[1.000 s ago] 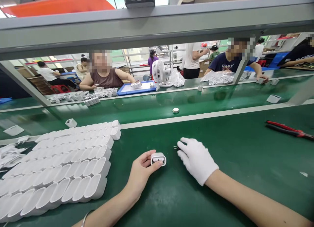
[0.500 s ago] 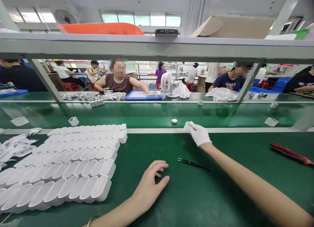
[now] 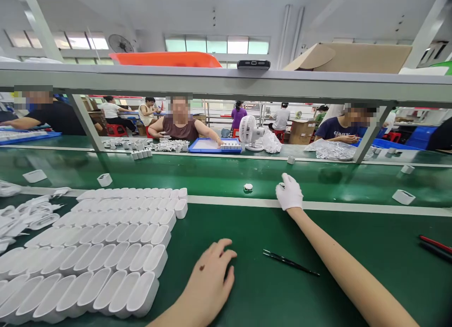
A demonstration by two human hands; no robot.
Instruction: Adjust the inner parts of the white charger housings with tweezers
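My right hand, in a white glove, is over the green conveyor belt with its fingers curled together. A sliver of something small and dark-edged shows between thumb and fingers, too little to name. To its left on the belt lies a small round white part with a dark green edge. My bare left hand hovers over or rests on the green bench, fingers apart and slightly bent, nothing in it. Between my two arms lie black tweezers, tips pointing left.
Rows of white oval housings cover the left of the bench, beside a pile of white pieces. Red-and-black pliers lie at the right edge. A shelf beam crosses above. Co-workers sit beyond the belt, near a white fan.
My right hand's fingers have curled, and it now sits over the belt rather than the pale strip. My left hand has drawn back slightly. The camera view has tilted up and shifted.
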